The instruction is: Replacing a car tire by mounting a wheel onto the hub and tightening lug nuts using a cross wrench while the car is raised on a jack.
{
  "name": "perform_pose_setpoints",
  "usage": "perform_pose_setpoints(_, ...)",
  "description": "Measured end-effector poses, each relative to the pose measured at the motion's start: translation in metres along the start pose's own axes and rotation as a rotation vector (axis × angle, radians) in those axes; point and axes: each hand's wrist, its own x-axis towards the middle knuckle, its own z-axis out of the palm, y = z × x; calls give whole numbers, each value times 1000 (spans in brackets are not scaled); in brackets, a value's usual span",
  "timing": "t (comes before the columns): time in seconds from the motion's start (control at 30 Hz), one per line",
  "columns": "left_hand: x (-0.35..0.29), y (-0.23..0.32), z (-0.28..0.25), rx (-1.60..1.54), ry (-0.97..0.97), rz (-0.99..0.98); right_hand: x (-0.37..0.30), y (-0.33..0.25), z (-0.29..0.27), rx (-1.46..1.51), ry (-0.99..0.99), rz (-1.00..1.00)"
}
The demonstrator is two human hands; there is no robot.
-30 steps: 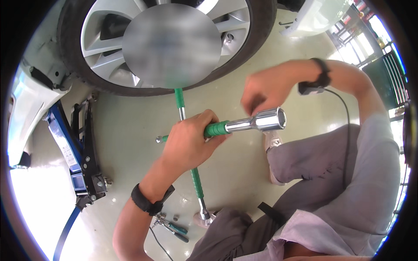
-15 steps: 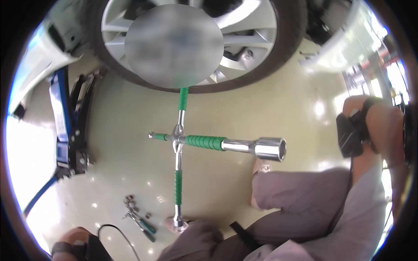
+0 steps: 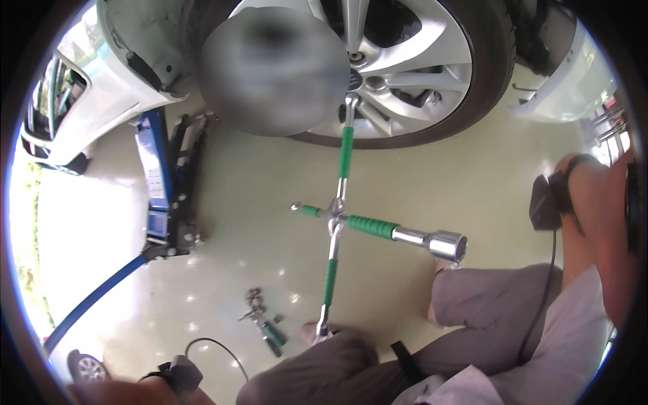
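Observation:
A four-way lug wrench (image 3: 336, 217) with green-wrapped arms projects from the silver alloy wheel (image 3: 445, 50). Its far end meets the wheel just below the hub, and neither of my hands touches it. One large chrome socket (image 3: 448, 246) points right. Low at the left edge of the view, my left hand (image 3: 101, 391) is partly cut off, its fingers not showing. My right hand (image 3: 597, 179) is raised at the far right, away from the wrench, with its fingers hidden. Dark devices are strapped at both wrists. A blurred oval covers part of the wheel.
A blue and black floor jack (image 3: 158, 182) stands left of the wheel, its long blue handle (image 3: 98, 300) reaching toward me. Several loose nuts (image 3: 253, 295) and green-handled tools (image 3: 270, 337) lie on the floor near my foot. White car body panels (image 3: 128, 74) flank the tyre.
The view has shifted, so the wheel, jack and wrench sit farther right in the picture. Both hands remain away from the wrench. More of the wheel's hub shows.

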Motion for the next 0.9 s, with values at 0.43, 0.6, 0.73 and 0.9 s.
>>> perform_pose_setpoints(0.43, -273, -47, 82, 25, 247, -1171, 8, 41, 156, 391, -953, -490)
perform_pose_setpoints(0.6, -289, -44, 88, -21, 23, -1276, -5, 46, 140, 295, -1157, -385)
perform_pose_setpoints(0.73, -340, -50, 110, -69, -223, -1433, -15, 40, 123, 6, -1076, -416)
perform_pose_setpoints(0.9, -410, -76, 128, -167, -562, -1585, -23, 22, 94, -358, -1045, -210)
